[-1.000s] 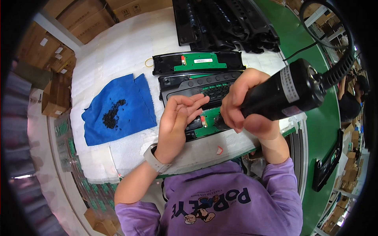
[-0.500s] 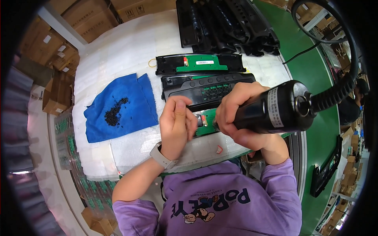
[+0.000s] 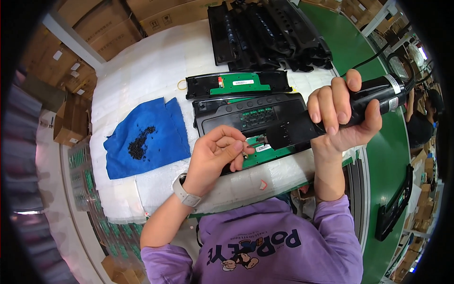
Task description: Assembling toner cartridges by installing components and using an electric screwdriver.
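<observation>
My right hand (image 3: 344, 111) is wrapped round a black electric screwdriver (image 3: 292, 134), held nearly level with its bit pointing left. At the bit's tip, my left hand (image 3: 215, 154) pinches with thumb and forefinger; whatever is between them is too small to make out. Below both hands lies a black plastic housing with a green circuit board (image 3: 272, 154), partly hidden by my left hand and the tool. Just beyond it rests a black panel with round buttons (image 3: 227, 120). A blue cloth (image 3: 165, 124) to the left carries a pile of small black screws (image 3: 137, 145).
Another housing with a green board (image 3: 240, 82) lies farther back. Behind it is a stack of black plastic housings (image 3: 269, 35). Cardboard boxes (image 3: 177, 16) line the far side, and a green surface (image 3: 378, 156) runs along the right. The tool's cable (image 3: 412, 85) trails off right.
The screwdriver has swung from over the board to a level pose, its bit now meeting my left fingers. My left hand has gone from loosely curled to a pinch.
</observation>
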A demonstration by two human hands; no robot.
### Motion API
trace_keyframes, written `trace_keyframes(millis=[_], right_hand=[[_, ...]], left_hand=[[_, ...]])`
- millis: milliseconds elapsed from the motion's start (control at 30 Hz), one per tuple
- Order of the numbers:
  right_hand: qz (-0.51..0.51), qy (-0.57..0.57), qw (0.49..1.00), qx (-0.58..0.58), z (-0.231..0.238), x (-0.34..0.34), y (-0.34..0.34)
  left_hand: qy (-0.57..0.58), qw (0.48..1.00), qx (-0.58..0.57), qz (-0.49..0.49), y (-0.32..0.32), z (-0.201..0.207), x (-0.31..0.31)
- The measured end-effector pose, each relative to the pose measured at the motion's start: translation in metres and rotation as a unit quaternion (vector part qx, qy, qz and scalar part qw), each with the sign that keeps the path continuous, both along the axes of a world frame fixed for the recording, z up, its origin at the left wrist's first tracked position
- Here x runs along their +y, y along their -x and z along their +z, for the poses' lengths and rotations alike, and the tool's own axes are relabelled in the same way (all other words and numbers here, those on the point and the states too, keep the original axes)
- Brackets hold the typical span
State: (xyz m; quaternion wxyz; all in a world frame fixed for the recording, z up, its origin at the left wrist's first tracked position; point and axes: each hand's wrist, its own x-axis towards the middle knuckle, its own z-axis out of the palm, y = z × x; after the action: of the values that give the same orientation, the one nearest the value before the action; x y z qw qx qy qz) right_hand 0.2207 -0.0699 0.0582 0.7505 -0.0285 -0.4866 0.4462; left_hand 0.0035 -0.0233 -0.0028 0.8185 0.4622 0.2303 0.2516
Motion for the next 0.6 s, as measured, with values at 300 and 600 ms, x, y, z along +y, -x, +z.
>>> trace_keyframes(millis=[300,600], right_hand=[[-0.010,0.019,1.000,0.009,-0.005,0.001,0.008],[-0.044,0.090,0.995,0.027,-0.001,-0.005,0.015]], left_hand=[[-0.037,0.999,0.012,-0.026,0.001,0.001,0.000],[-0.026,0.999,0.006,-0.040,0.000,0.006,-0.001]])
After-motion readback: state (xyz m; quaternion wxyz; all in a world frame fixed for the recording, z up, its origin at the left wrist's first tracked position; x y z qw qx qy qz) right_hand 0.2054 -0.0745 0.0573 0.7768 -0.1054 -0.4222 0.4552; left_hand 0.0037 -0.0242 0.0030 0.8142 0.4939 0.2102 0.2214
